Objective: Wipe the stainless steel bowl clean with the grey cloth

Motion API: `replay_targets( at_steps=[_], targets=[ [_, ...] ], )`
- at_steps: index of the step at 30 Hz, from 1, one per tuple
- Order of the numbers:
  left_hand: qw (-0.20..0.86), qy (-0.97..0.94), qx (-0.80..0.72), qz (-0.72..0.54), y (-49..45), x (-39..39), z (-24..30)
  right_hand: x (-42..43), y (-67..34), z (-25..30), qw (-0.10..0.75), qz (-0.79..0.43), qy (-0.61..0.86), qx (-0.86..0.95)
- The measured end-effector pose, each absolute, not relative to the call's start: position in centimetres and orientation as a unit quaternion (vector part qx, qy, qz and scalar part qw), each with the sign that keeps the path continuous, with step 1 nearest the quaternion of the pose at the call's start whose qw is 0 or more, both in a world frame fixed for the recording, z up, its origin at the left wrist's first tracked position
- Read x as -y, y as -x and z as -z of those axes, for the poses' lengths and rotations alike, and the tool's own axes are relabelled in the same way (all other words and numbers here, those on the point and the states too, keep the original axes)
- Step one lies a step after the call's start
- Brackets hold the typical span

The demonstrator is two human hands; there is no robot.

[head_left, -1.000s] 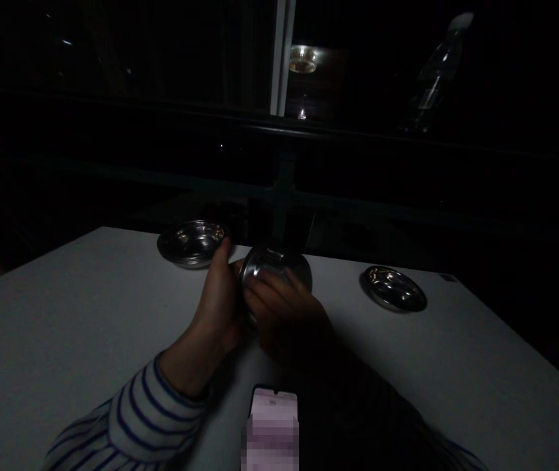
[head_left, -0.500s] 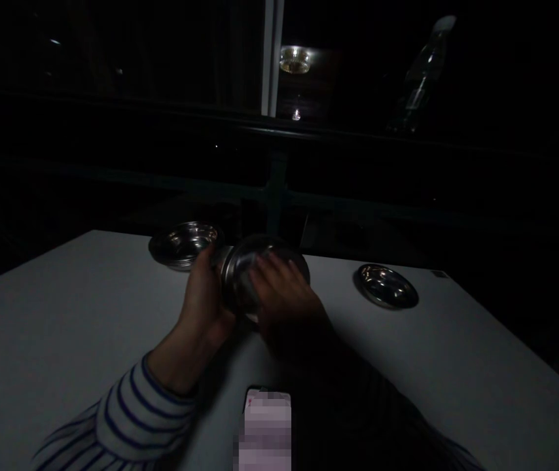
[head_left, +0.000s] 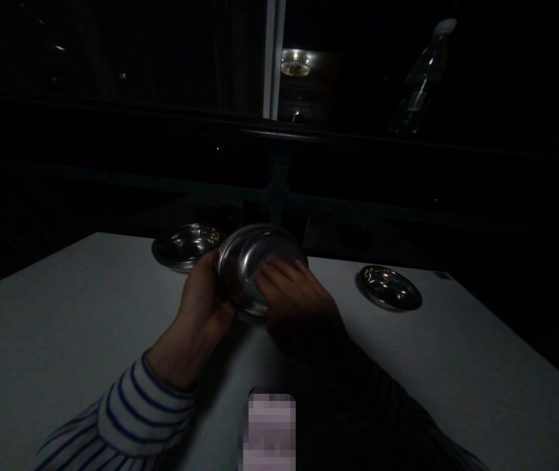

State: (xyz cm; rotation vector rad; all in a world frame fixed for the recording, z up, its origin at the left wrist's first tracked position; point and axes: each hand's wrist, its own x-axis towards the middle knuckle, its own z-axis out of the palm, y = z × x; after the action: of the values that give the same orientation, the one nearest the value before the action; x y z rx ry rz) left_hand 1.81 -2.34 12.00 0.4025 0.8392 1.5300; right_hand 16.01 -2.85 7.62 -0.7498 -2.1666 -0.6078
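The left hand (head_left: 201, 297) is closed on the left edge of a shiny metal bowl (head_left: 250, 252), its thumb lying along the rim and most of its fingers hidden behind the metal. The bowl is tilted up on edge above the middle of the white bench (head_left: 38, 340), and at least 2 rim lines show on its left side; whether this is 1 bowl or several nested together, I cannot tell. The right hand (head_left: 304, 301) lies across the bowl's near face, fingers close together, almost straight and pressed to the metal; its thumb is out of sight, so I cannot tell whether it grips anything. Just beyond the left hand, near the far edge, sits a stack of metal bowls (head_left: 184, 252), mouths upward, partly overlapped in view by the held one. Well apart on the right, 1 shallow dish (head_left: 391, 288) rests by itself, also mouth up. A phone (head_left: 270, 415) with a pale, blurred-out screen lies nearest the wearer, below the hands. The left forearm wears a striped sleeve (head_left: 146, 409). Behind, in the dark, a clear plastic bottle (head_left: 424, 78) with a white cap shows at upper right.
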Motion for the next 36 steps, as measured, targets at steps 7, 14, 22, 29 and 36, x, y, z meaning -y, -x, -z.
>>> replay_targets(
  at_steps=[7, 14, 22, 29, 36],
  targets=[
    [0.639, -0.203, -0.377, -0.639, -2.0, 2.5, -11.9, 3.7, -15.7, -8.4, 0.427, 0.227, 0.326, 0.812],
    [0.649, -0.219, -0.382, -0.621, -2.3, 2.4, -11.8, 3.2, -16.3, -8.7, 0.364, 0.218, 0.386, 0.819],
    [0.657, -0.196, -0.376, -0.623, -2.2, 2.6, -11.9, 3.6, -15.0, -7.9, 0.352, 0.236, 0.305, 0.853],
    [0.636, -0.217, -0.413, -0.615, -2.8, 2.4, -11.5, 1.3, -18.5, -8.8, 0.356, 0.183, 0.415, 0.817],
    [0.651, -0.186, -0.39, -0.625, -2.0, 2.2, -11.4, 3.1, -14.8, -6.4, 0.353, 0.22, 0.299, 0.859]
  ],
)
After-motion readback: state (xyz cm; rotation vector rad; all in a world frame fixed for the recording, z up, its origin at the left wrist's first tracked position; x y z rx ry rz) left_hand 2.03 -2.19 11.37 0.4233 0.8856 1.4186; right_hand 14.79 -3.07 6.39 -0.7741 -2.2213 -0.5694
